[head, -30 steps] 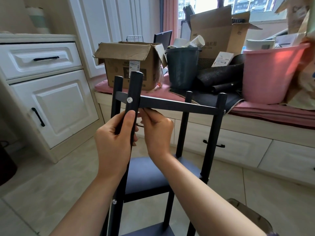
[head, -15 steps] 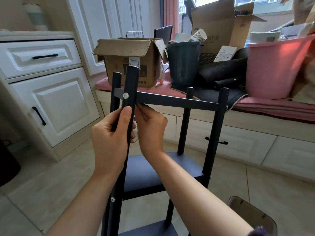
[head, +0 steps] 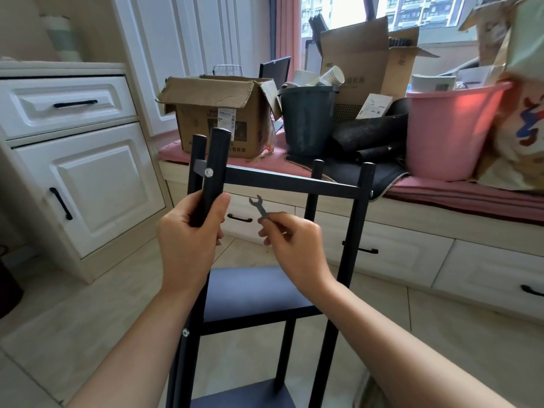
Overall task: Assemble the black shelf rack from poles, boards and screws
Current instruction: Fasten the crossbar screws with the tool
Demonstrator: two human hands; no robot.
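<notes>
The right hand (head: 294,242) has pulled back from the top rail (head: 288,182), now pinching a small wrench (head: 259,208) just below it; the left hand (head: 188,234) still grips the front pole (head: 215,163) beneath its screw (head: 208,172).

A lived-in home, likely a bedroom or spare room. White panelled cabinets (head: 88,184) with black handles, beige tiled floor (head: 73,319), a window seat (head: 441,198) with pink cushion and drawers beneath, pink curtain (head: 287,30), apartment blocks beyond the glass. Cluttered with cardboard boxes (head: 217,116), a dark bin (head: 306,119), a pink bucket (head: 450,131).
</notes>
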